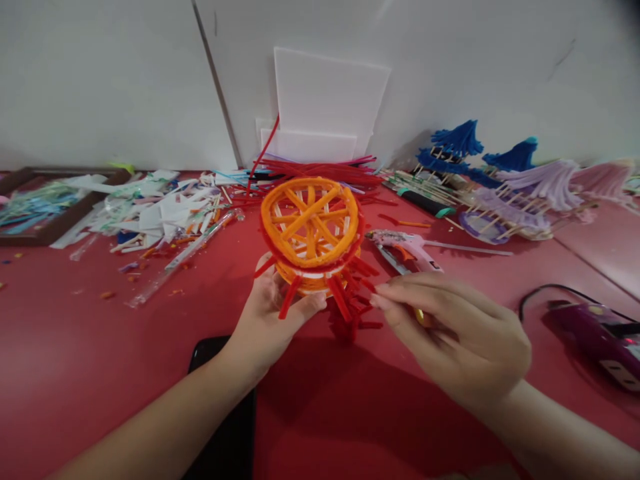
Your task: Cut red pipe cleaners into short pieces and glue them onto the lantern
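My left hand (273, 303) is closed around the lower side of a round orange pipe-cleaner frame (311, 223), spoked like a wheel across its top, with pale sticks inside. Short red pipe-cleaner pieces (340, 299) stick out from its lower rim toward me. To its right, my right hand (450, 330) pinches the end of a short red pipe-cleaner piece (367, 285) at the frame's side; whether that piece is fixed to the rim I cannot tell. More red pieces (345, 327) lie under the frame, partly hidden by it.
A pink glue gun (405, 247) lies behind my right hand. Purple power strip (595, 333) with a cord is at right; a black phone (225, 413) lies under my left forearm. Scraps (165, 207), red pipe cleaners (320, 171) and small tiered models (500, 180) line the back.
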Motion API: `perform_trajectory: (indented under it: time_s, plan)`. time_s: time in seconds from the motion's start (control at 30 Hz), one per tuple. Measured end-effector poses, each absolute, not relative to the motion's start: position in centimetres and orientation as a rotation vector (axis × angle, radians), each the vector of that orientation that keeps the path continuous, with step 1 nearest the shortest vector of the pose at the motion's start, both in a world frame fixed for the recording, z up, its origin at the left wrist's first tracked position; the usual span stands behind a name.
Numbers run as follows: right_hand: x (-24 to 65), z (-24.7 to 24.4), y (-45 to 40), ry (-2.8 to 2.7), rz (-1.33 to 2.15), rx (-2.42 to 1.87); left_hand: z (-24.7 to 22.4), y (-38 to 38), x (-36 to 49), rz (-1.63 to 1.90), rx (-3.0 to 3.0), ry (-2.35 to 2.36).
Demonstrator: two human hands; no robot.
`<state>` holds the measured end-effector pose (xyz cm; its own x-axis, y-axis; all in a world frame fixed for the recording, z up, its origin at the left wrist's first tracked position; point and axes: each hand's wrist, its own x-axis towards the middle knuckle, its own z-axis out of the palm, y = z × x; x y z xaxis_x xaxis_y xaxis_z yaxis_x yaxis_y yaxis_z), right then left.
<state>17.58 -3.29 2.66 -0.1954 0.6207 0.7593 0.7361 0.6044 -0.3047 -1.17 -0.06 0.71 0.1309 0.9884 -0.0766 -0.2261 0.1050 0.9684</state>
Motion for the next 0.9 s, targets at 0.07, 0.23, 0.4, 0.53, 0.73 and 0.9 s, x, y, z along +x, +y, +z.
perform_trajectory:
  time_s: [0.07, 0.23, 0.4, 0.53, 0.73, 0.9]
  plan:
    - [17.3, 2.7, -3.3, -1.897, -0.184, -1.077, 0.8, -0.1, -1.1, 1.154, 1.063, 1.026]
    - [17.1, 2.9, -3.3, -1.946, -0.295, -1.047, 1.0, -0.2, -1.1, 1.187, 1.042, 1.006]
    - [17.8, 3.0, -3.2, -2.003, -0.358, -0.990, 0.8, -0.2, -1.3, 1.130, 1.027, 0.986]
    - [18.5, 2.8, -2.8, -1.995, -0.400, -0.867, 0.3, 0.0, -1.8, 1.013, 0.934, 0.883]
    - [18.4, 2.3, -2.4, -1.857, -0.416, -0.848, 0.8, 0.2, -2.1, 0.870, 1.031, 0.800]
    - [19.1, 2.2, -2.6, -1.949, -0.468, -0.764, 1.2, 0.2, -1.9, 0.891, 1.079, 0.781]
